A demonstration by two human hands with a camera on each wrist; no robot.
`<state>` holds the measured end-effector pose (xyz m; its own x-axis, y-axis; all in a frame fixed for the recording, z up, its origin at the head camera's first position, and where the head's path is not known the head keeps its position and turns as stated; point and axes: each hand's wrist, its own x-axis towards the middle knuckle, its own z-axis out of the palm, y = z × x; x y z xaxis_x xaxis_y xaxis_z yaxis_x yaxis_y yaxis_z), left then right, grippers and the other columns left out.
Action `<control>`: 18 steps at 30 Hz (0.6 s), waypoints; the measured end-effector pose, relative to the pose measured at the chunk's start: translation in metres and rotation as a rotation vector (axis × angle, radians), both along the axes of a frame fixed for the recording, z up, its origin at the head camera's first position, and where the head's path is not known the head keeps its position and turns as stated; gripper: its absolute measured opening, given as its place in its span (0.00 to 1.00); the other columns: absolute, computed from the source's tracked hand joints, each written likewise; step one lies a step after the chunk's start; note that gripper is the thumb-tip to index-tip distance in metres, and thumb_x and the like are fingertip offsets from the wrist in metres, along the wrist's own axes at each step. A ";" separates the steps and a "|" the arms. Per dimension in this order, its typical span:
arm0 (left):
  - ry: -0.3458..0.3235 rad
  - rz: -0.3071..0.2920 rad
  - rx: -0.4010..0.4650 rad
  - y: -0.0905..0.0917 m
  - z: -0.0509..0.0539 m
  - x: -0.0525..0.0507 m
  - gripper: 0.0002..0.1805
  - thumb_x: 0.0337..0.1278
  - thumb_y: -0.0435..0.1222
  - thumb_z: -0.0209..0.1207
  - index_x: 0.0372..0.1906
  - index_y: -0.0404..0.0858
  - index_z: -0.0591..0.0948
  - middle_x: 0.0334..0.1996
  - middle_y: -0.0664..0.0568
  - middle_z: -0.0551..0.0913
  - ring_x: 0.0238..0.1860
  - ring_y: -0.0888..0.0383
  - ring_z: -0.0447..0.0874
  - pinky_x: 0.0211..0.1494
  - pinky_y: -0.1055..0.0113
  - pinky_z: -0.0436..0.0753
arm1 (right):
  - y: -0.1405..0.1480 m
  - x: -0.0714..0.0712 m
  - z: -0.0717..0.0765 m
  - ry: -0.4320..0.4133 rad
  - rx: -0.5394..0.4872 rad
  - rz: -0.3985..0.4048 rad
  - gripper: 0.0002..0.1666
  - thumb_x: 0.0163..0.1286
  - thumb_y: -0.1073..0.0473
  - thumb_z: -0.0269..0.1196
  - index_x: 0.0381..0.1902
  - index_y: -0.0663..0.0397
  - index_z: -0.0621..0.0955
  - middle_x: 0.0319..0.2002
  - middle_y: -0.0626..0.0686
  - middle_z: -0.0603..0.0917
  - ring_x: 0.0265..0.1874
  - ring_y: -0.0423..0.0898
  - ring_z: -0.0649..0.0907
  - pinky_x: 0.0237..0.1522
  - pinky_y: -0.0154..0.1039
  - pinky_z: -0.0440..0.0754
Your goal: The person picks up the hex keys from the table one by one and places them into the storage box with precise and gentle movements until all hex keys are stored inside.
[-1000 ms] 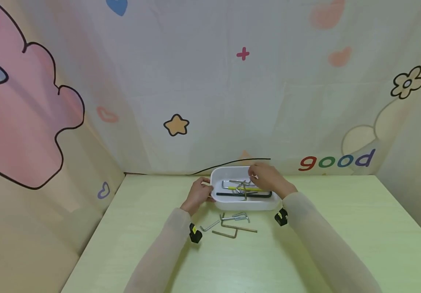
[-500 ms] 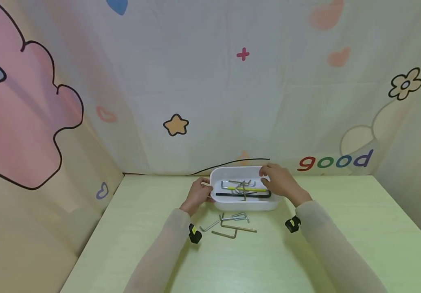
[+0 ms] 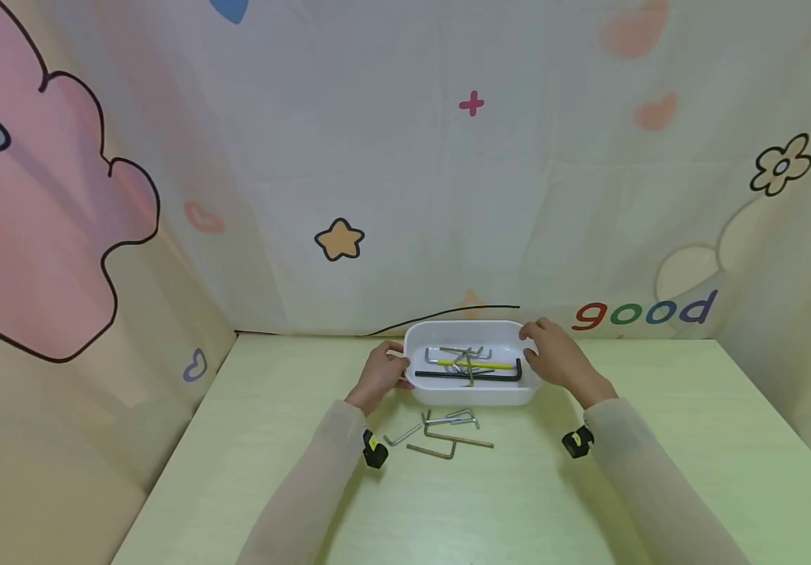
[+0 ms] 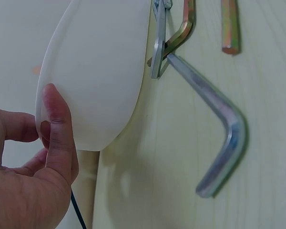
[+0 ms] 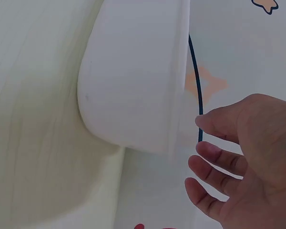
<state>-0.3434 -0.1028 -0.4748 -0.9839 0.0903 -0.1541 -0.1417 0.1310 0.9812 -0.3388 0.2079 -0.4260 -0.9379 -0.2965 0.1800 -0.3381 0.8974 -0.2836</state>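
A white plastic tray (image 3: 472,398) stands at the back of the table, holding several hex keys, among them a black hex key (image 3: 465,376) and one with a yellow sleeve (image 3: 483,366). My left hand (image 3: 380,377) pinches the tray's left end, thumb on the outer wall in the left wrist view. Beside the tray's right end is my right hand (image 3: 559,359); the right wrist view shows its fingers (image 5: 212,169) loosely bent, apart from the rim and holding nothing. In front of the tray lie loose hex keys, including a silver hex key (image 4: 233,126) and a bronze hex key (image 3: 458,440).
A printed curtain (image 3: 405,173) hangs right behind the tray and along both sides. The pale green table (image 3: 420,510) extends in front and to either side. Black wrist cameras (image 3: 578,442) sit on both wrists.
My right hand has moved right, from above the inside of the tray to its right end. My left hand, the tray and the loose hex keys stay put.
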 end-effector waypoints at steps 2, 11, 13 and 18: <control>-0.003 0.001 0.001 0.000 -0.001 0.000 0.20 0.66 0.30 0.51 0.61 0.30 0.69 0.47 0.30 0.79 0.30 0.55 0.83 0.28 0.71 0.86 | 0.002 0.000 -0.002 -0.028 -0.010 -0.027 0.18 0.68 0.64 0.60 0.55 0.62 0.77 0.53 0.64 0.77 0.51 0.60 0.77 0.57 0.59 0.80; -0.001 0.002 0.006 0.000 -0.002 -0.001 0.20 0.66 0.30 0.51 0.61 0.30 0.69 0.46 0.32 0.80 0.28 0.57 0.82 0.28 0.72 0.86 | 0.014 0.004 -0.007 -0.066 -0.049 -0.067 0.20 0.70 0.64 0.58 0.58 0.65 0.74 0.55 0.66 0.75 0.50 0.61 0.79 0.54 0.59 0.82; 0.001 0.001 0.007 0.000 -0.003 -0.002 0.20 0.67 0.30 0.51 0.62 0.30 0.69 0.46 0.31 0.80 0.29 0.57 0.82 0.28 0.72 0.86 | 0.016 0.005 -0.009 -0.069 -0.055 -0.064 0.20 0.70 0.64 0.58 0.58 0.65 0.74 0.55 0.67 0.74 0.50 0.62 0.79 0.54 0.59 0.82; -0.004 -0.005 0.011 -0.002 -0.002 -0.001 0.20 0.67 0.30 0.51 0.62 0.30 0.69 0.47 0.31 0.80 0.29 0.57 0.82 0.28 0.72 0.86 | 0.021 0.004 -0.013 -0.070 -0.118 -0.038 0.21 0.69 0.65 0.59 0.57 0.68 0.73 0.51 0.68 0.77 0.48 0.63 0.80 0.51 0.59 0.82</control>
